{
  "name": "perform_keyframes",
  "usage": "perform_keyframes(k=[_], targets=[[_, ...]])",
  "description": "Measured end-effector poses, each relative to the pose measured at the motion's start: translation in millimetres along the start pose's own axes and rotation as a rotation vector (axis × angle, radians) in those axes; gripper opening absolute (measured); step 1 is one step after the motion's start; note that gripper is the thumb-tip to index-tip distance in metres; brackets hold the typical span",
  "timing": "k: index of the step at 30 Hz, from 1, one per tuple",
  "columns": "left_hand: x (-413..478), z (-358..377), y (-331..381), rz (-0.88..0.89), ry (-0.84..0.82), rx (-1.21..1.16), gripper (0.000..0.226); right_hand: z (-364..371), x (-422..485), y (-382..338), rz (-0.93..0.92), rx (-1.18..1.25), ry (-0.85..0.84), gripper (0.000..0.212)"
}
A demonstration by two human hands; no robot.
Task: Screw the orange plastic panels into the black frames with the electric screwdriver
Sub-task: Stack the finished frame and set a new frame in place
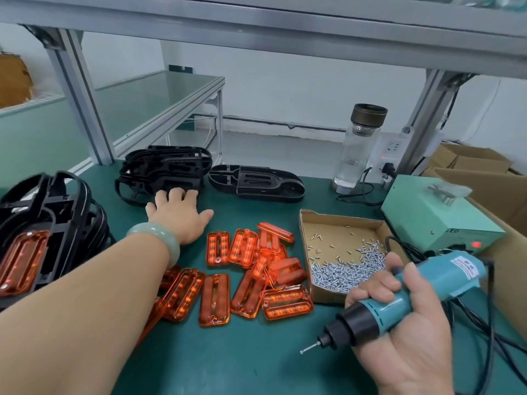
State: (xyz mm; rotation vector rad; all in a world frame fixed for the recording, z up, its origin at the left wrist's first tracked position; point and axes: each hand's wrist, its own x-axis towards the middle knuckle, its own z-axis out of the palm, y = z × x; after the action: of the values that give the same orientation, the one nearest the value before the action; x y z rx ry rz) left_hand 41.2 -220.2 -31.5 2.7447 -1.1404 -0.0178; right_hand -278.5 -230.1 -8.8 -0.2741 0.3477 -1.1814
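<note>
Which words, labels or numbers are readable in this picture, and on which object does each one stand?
"EED": on the front face of the green box, near its lower edge; the letters before it are unclear.
White label on the electric screwdriver: printed, but too blurred to read.
Nothing else shows readable text.

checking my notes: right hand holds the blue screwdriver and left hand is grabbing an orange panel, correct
Not quite: in the head view the left hand is on the stack of black frames, not on the orange panels. The right hand does hold the blue electric screwdriver.
</note>
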Motion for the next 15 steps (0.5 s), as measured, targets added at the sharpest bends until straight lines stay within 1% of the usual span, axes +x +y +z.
perform_keyframes(k=[2,4,8,9,11,12,13,15], targets=[[-9.1,-4.2,4.8,-0.013,0.032,-0.043,0.057,0.2,-0.4,0.6,-0.006,-0.014,0.004,0.077],[-19.7,-8.4,9.1,-0.031,0.041,-0.085,0.054,1.9,-1.2,1.0,-0.012,-0.037,0.011,0.068],[-41.1,-17.4,14.6,-0.029,0.116,-0.075,0.058,3.1,-2.6,1.8,-0.021,-0.096,0.049,0.025],[-45.3,-18.9,15.0,-0.028,0.137,-0.091,0.054,2.1,-2.9,2.9,-0.031,-0.097,0.057,0.019],[-49.8,-19.9,14.8,-0.043,0.233,-0.136,0.038,-0.1,-2.8,4.6,-0.049,-0.099,0.068,0.016],[-51.1,-18.8,14.4,-0.077,0.277,-0.18,0.031,-0.5,-3.0,5.2,-0.056,-0.102,0.069,0.015],[-52.1,-17.9,14.5,-0.136,0.291,-0.243,0.032,-0.7,-3.0,5.7,-0.059,-0.105,0.065,0.014],[-53.4,-17.6,16.0,-0.301,0.215,-0.381,0.046,-0.9,-3.1,6.4,-0.054,-0.106,0.055,0.012]])
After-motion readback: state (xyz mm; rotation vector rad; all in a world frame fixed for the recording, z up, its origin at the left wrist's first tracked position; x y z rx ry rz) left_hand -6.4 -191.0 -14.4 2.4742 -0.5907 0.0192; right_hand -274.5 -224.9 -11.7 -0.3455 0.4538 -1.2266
